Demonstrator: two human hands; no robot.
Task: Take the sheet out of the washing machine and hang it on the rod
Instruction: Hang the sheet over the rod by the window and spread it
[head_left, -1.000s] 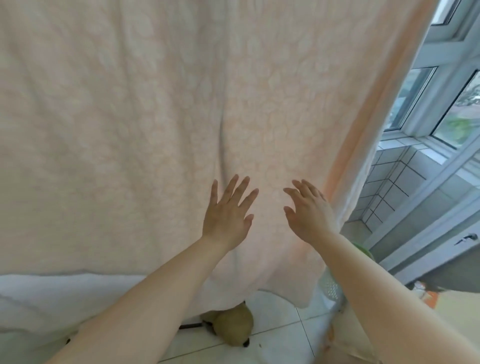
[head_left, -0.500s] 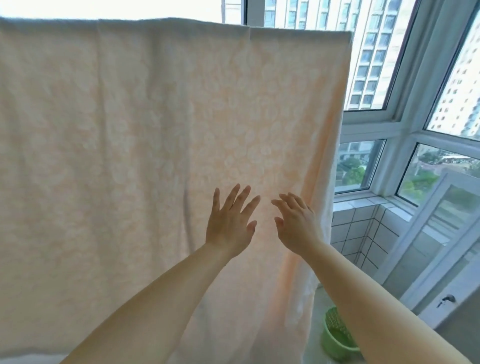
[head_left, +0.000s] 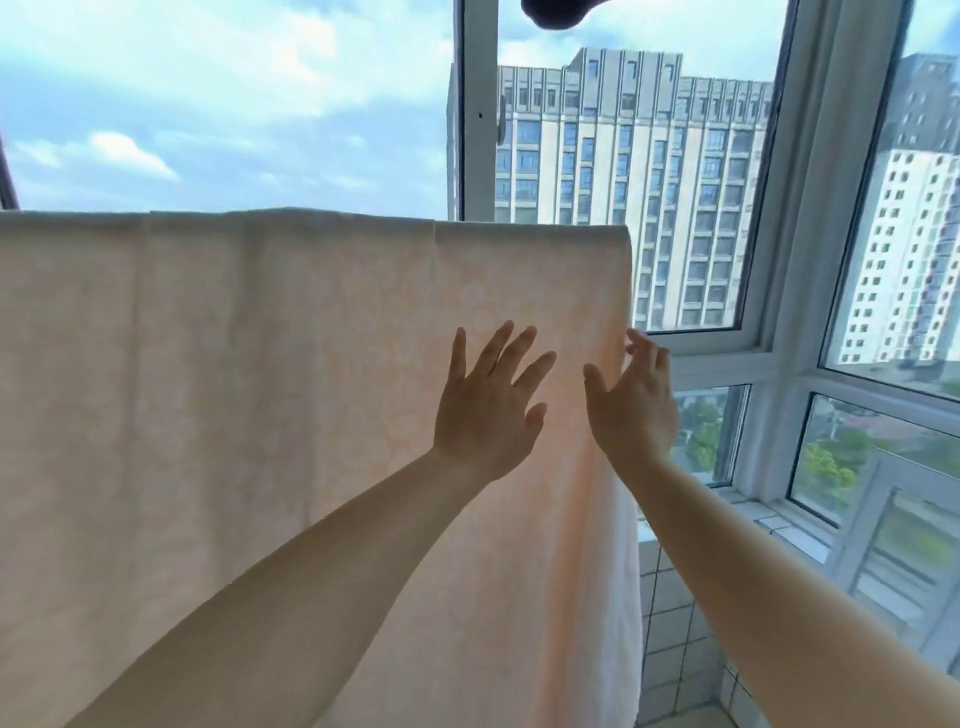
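Basically hung already. Nearest, both forearms reach up from the bottom of the view. Left hand (head_left: 488, 410) is spread, fingers straight, flat toward the sheet (head_left: 260, 415), holding nothing; contact not certain. Right hand (head_left: 636, 400) sits at the sheet's right edge, fingers loosely extended around that edge; cannot tell if it actually pinches the cloth. Sheet drapes over the rod, which is hidden under its top fold, hanging flat with a few vertical creases. Beyond it, window frame (head_left: 475, 104), high-rise buildings (head_left: 623, 171), tiled wall (head_left: 670, 639) low right. Judgement: to finish well, smooth outward with flat palms, tug the right edge straight, avoid dragging the cloth off sideways.
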